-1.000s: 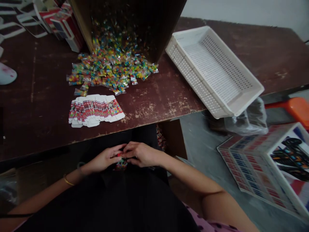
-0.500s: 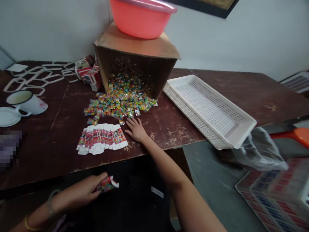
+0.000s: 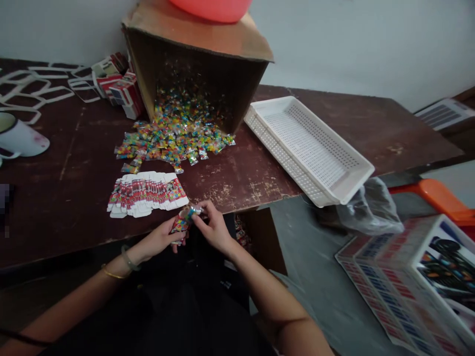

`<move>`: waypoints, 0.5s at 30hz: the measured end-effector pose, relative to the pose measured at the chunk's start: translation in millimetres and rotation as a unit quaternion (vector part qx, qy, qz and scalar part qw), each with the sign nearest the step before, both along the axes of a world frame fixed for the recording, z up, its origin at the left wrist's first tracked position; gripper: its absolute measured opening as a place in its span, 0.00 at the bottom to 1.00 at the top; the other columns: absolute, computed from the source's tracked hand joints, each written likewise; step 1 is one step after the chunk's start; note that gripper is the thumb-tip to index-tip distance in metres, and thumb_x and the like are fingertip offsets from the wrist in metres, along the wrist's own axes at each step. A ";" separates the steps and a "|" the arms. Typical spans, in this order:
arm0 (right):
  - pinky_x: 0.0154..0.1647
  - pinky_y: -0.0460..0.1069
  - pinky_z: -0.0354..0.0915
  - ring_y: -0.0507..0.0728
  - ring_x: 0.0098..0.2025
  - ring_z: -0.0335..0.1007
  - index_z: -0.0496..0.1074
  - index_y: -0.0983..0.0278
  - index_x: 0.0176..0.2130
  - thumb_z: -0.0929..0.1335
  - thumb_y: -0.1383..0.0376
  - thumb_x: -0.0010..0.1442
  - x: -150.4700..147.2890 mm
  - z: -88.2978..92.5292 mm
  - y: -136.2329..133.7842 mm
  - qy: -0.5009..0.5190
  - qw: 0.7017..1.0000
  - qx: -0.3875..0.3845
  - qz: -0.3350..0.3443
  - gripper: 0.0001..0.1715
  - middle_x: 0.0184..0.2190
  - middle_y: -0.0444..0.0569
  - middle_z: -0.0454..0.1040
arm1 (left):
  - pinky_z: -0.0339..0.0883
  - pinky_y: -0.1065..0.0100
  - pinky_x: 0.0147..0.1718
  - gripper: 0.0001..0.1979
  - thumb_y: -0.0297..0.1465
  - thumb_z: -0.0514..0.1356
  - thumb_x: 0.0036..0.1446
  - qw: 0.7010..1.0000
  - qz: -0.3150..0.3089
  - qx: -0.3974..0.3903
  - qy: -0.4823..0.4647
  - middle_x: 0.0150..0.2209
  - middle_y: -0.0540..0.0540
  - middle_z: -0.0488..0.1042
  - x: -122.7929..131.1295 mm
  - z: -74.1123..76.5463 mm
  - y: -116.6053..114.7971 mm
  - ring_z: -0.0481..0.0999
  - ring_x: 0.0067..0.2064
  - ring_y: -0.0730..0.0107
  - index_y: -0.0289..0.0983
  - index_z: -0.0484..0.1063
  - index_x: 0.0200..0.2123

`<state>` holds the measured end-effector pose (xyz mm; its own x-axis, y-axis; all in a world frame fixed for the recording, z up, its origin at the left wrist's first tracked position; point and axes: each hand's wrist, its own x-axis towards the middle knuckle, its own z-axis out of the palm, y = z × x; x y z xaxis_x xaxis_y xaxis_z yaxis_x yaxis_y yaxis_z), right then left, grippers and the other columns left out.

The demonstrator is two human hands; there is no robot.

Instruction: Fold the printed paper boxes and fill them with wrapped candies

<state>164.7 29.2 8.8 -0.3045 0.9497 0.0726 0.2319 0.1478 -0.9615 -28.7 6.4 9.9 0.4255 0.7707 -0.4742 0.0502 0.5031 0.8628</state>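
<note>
My left hand (image 3: 158, 241) is closed around a small printed carton (image 3: 178, 225), held just off the table's front edge. At the carton's upper end, my right hand (image 3: 215, 228) pinches a small clear packet of colourful candies (image 3: 194, 211). Whether the packet is partly inside the carton is hard to make out. Just beyond my hands lies an overlapping row of flat red-and-white cartons (image 3: 148, 194). Behind that row, a heap of candy packets (image 3: 178, 131) spills from a cardboard box (image 3: 202, 37) lying on its side.
A white perforated tray (image 3: 260, 126) stands right of the box, overhanging the table edge. An enamel mug (image 3: 25, 137) and bundled cartons (image 3: 128, 94) are left. A pink basin (image 3: 215, 7) sits on the box. Lower right are an orange stool (image 3: 441, 195) and a crate (image 3: 393, 277).
My right hand has left the candy heap's edge with a packet and come back to the carton. My left hand has moved up and right with the carton. The view has shifted.
</note>
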 end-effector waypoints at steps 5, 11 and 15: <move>0.54 0.55 0.61 0.57 0.48 0.67 0.71 0.63 0.40 0.66 0.63 0.63 -12.1 14.3 19.1 -0.079 0.994 0.063 0.031 0.07 0.43 0.51 0.74 | 0.67 0.71 0.21 0.19 0.42 0.63 0.54 0.999 0.026 0.023 0.027 0.31 0.48 0.73 -1.9 6.8 -5.5 0.73 0.30 0.67 0.35 0.69 0.44; 0.58 0.57 0.60 0.60 0.60 0.60 0.76 0.59 0.45 0.67 0.58 0.62 -17.2 3.0 0.9 0.042 0.999 -0.006 0.021 0.13 0.63 0.51 0.60 | 0.68 0.69 0.20 0.32 0.55 0.49 0.59 0.993 0.110 -0.033 -0.030 0.27 0.44 0.76 -7.6 1.3 -2.0 0.75 0.28 0.63 0.32 0.73 0.43; 0.34 0.47 0.70 0.51 0.33 0.70 0.75 0.62 0.43 0.72 0.54 0.55 -22.6 -16.0 -0.6 0.247 0.925 -0.290 0.009 0.20 0.40 0.49 0.74 | 0.68 0.70 0.18 0.24 0.48 0.56 0.57 0.990 0.115 -0.077 -0.039 0.28 0.43 0.77 -6.2 -2.4 2.4 0.76 0.29 0.61 0.32 0.73 0.41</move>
